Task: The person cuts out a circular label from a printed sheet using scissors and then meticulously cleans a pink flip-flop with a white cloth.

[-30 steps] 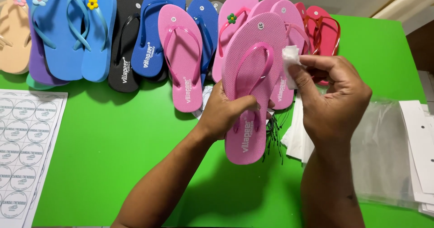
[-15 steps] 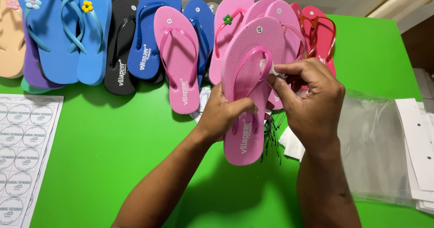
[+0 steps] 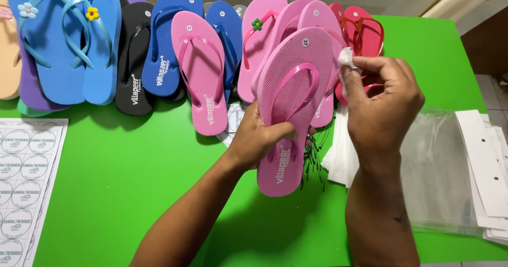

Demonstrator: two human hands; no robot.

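Observation:
My left hand [image 3: 260,140] grips a pink flip-flop [image 3: 296,108] by its lower middle and holds it upright above the green table [image 3: 132,166]. A second pink flip-flop [image 3: 320,19] sits right behind it. My right hand [image 3: 382,105] pinches a small white crumpled cloth or paper [image 3: 346,59] at the flip-flop's upper right edge. A small round sticker sits near the flip-flop's toe.
Flip-flops line the back: blue [image 3: 69,39], black [image 3: 135,60], dark blue [image 3: 169,39], pink [image 3: 200,76], red [image 3: 365,29]. A sheet of round stickers [image 3: 24,182] lies at left. Clear plastic bags [image 3: 439,172], white cards [image 3: 487,161] and thin black ties [image 3: 313,158] lie at right.
My right hand, which had pressed onto the flip-flop's upper part half a second ago, has drawn back to its right edge with the white wad. The left hand keeps its hold.

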